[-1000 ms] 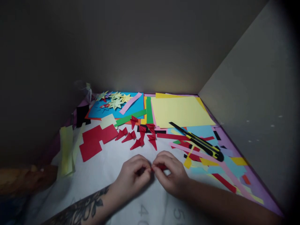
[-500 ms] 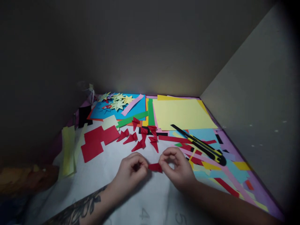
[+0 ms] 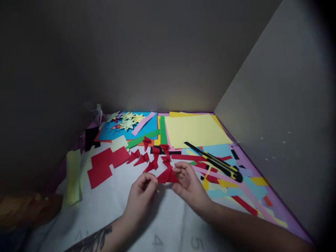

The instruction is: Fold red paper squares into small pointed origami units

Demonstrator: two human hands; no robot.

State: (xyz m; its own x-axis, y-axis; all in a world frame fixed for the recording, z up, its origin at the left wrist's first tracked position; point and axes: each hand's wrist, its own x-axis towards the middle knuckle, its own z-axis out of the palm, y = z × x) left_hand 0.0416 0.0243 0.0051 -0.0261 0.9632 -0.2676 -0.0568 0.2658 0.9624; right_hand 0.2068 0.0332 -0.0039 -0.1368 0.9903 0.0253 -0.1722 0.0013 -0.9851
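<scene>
A small red folded paper is held by its left end between the thumb and finger of my left hand. My right hand is at the paper's right end, its thumb and fingers apart; whether it touches the paper I cannot tell. Just beyond my hands lie several red folded paper pieces, each with a pointed tip. To their left are flat red paper squares and one pale square.
A black and yellow utility knife lies at right with its blade out, over paper strips and scraps. Farther back are a pale yellow sheet and a blue sheet bearing folded paper stars. Walls stand behind and at right.
My right hand has loosened its pinch and its fingers have spread. The red paper now shows a wider, opened shape, still pinched in my left hand. The view has shifted slightly.
</scene>
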